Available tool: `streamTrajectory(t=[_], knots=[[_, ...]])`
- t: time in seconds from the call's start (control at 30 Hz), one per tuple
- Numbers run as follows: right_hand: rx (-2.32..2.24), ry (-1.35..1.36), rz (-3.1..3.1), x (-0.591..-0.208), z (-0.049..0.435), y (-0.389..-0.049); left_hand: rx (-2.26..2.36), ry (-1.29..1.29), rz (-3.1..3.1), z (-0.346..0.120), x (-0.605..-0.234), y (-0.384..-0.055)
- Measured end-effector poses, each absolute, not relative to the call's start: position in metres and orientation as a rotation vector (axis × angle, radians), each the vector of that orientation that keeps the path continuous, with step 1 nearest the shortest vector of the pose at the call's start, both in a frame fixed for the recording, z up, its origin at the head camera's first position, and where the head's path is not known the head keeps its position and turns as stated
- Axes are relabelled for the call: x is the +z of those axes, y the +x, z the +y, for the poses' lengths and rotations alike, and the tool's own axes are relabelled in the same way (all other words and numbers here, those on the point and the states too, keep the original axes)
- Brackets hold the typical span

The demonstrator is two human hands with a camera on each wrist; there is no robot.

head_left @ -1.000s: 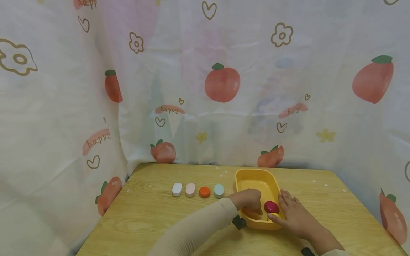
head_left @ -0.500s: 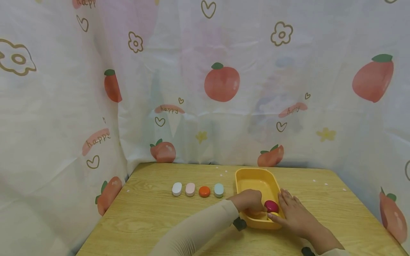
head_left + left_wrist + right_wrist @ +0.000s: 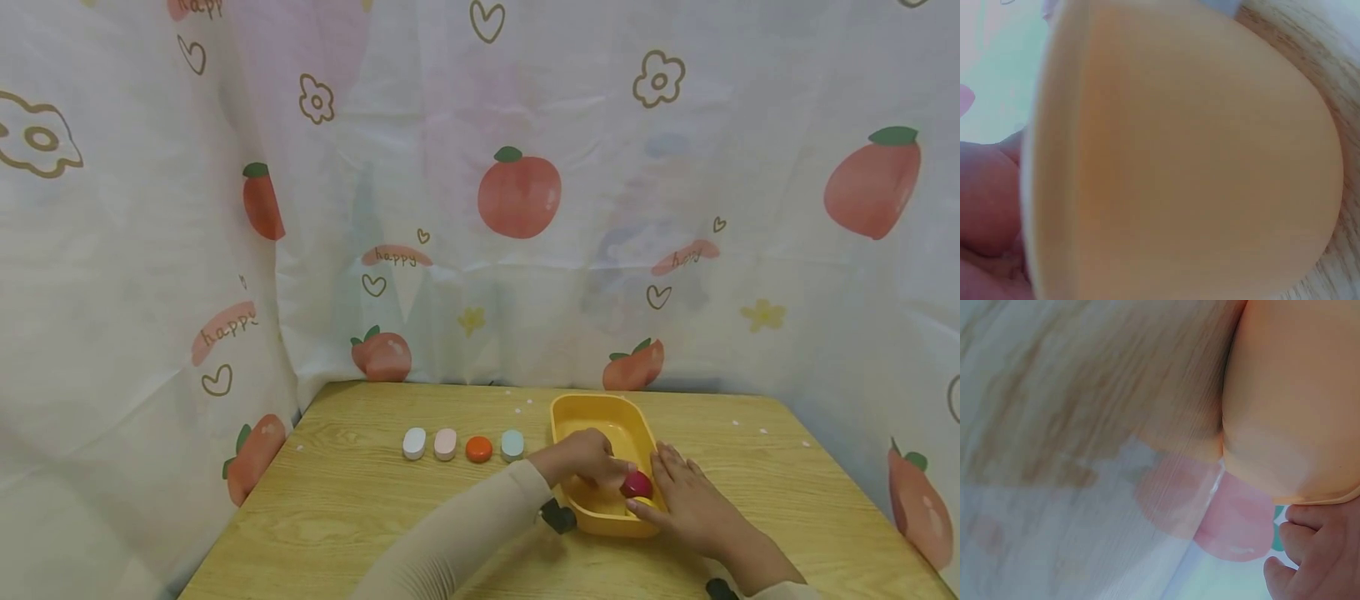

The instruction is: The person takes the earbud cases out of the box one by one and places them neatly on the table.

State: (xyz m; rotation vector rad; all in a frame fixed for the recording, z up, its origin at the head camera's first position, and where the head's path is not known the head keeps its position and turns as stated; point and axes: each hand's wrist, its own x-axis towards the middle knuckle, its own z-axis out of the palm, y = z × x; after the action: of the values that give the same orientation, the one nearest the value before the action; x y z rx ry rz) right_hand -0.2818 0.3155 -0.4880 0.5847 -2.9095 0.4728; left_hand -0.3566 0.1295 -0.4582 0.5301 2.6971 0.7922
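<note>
Six small rounded pieces are in view: four stand in a row on the desk, toward its far edge and left of the tray — from the left, a white piece, a pink piece, an orange piece and a pale green piece, set slightly apart. The one container, a yellow tray, sits right of the middle of the desk's far edge and holds the other two: a magenta piece by its right wall and, just nearer, a yellow piece, partly hidden by a thumb. There are two hands. The left hand reaches into the tray over its left rim, a fingertip at the magenta piece — whether it grips that piece I cannot tell. The right hand lies relaxed, straight fingers along the tray's outer right side, thumb over the rim. Behind the desk's far edge hangs one fruit-printed curtain.
</note>
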Motion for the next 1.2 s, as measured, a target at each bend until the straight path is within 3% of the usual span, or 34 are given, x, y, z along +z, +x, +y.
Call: streamTrajectory(t=[0.37, 1.2], knots=[[0.482, 0.59, -2.916, -0.486, 0.315, -0.282, 1.301, 0.392, 2.466, 0.128, -0.455, -0.36], [0.46, 0.596, -2.899, -0.487, 0.315, -0.282, 1.587, 0.277, 2.259, 0.108, -0.445, -0.368]])
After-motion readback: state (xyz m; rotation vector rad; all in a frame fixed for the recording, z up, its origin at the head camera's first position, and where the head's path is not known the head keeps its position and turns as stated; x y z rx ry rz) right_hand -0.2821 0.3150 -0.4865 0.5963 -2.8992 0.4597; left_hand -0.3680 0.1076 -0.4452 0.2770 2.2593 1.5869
